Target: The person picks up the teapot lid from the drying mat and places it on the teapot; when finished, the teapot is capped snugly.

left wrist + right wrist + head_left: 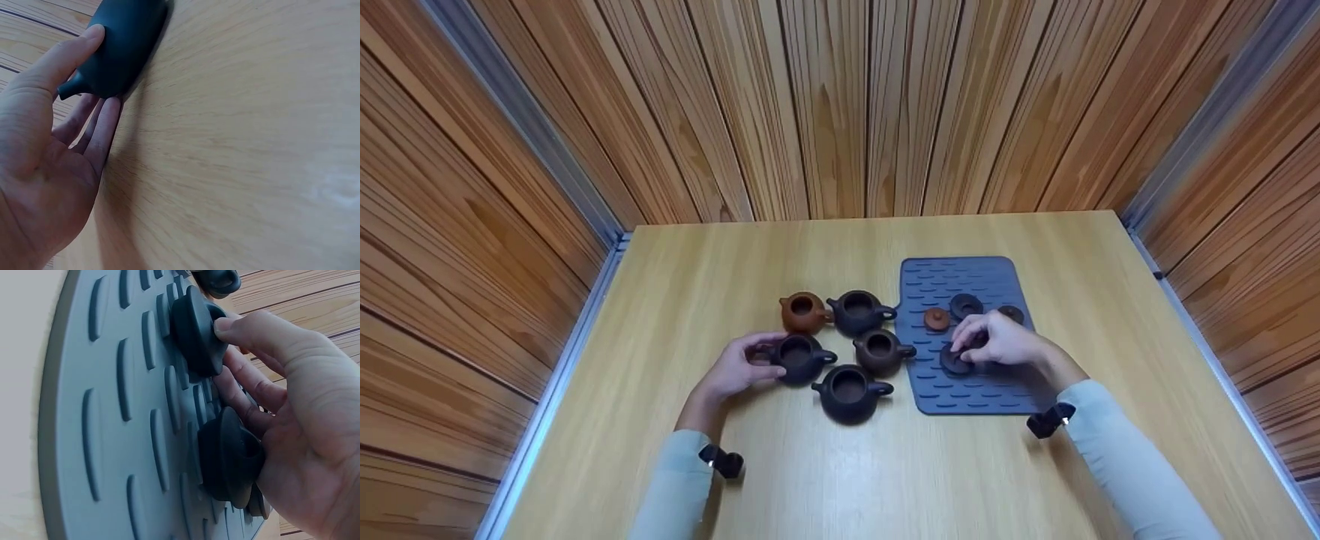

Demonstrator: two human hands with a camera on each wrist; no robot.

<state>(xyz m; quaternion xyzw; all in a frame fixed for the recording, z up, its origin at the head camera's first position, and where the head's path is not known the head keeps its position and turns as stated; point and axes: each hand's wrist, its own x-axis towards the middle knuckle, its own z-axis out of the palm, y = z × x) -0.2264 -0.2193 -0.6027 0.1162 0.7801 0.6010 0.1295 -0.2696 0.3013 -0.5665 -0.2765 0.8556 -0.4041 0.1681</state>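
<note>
On the left, my left hand (pixel 739 366) grips a dark lidless teapot (pixel 801 361) at its spout end. Its thumb lies on one side of the pot and the fingers on the other, and the spout (pixel 73 87) sits between them. Over the grey mat, my right hand (pixel 1001 341) pinches the knob of a dark teapot lid (pixel 194 334). That lid is at the mat's surface; whether it touches cannot be told. Under the right palm sits another dark lid (pixel 225 458), hidden from the head view by the hand.
Near the held pot stand an orange-brown teapot (pixel 802 315), two black teapots (pixel 859 319) (pixel 847 405) and a brown teapot (pixel 883 356), all lidless. The ridged mat (pixel 960 274) also bears an orange-brown lid (pixel 937 319), a dark lid (pixel 966 304) and a brownish lid (pixel 1012 312).
</note>
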